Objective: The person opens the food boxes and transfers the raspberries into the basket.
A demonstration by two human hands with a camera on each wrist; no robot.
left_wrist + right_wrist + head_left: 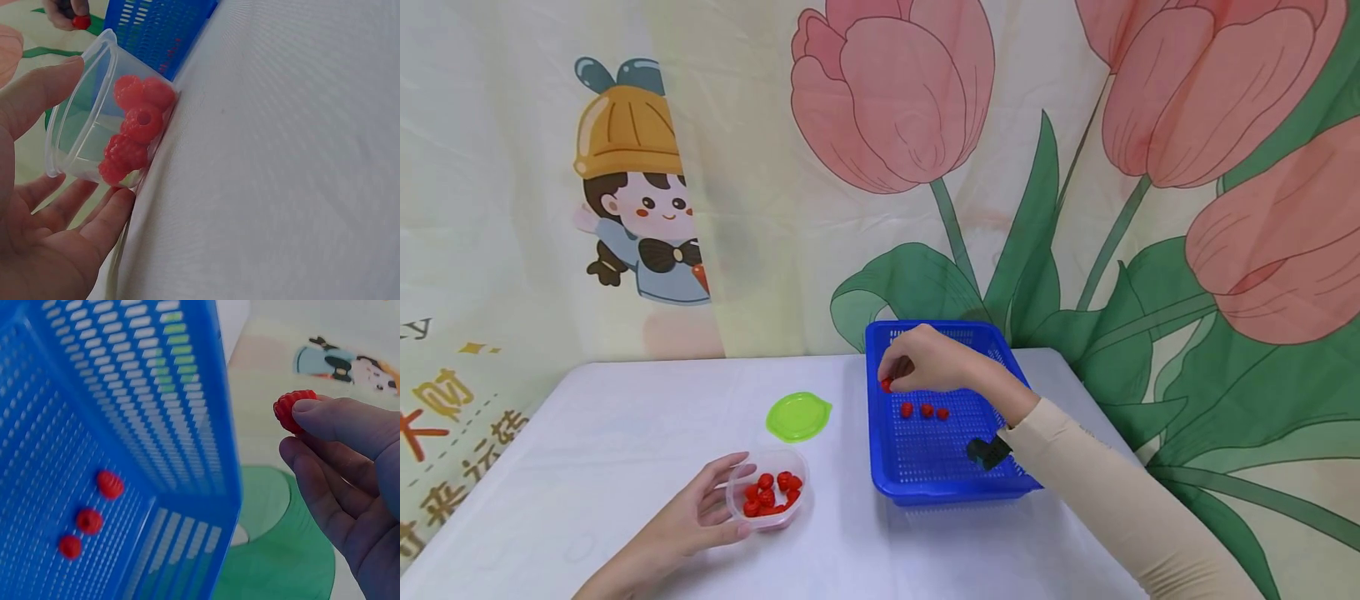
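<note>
In right hand (pixel 928 360), 1 raspberry (pixel 292 411), in left hand (pixel 700 504), tub (pixel 781 460)

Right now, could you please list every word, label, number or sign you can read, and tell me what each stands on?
"y", on the printed backdrop; the lettering before it is cut off.
"财", in gold on the backdrop; the red character beside it is cut off.
"来运转", in brown on the backdrop; the character before it is partly cut off.
I can read no text on the blue basket, clear container or green lid.
</note>
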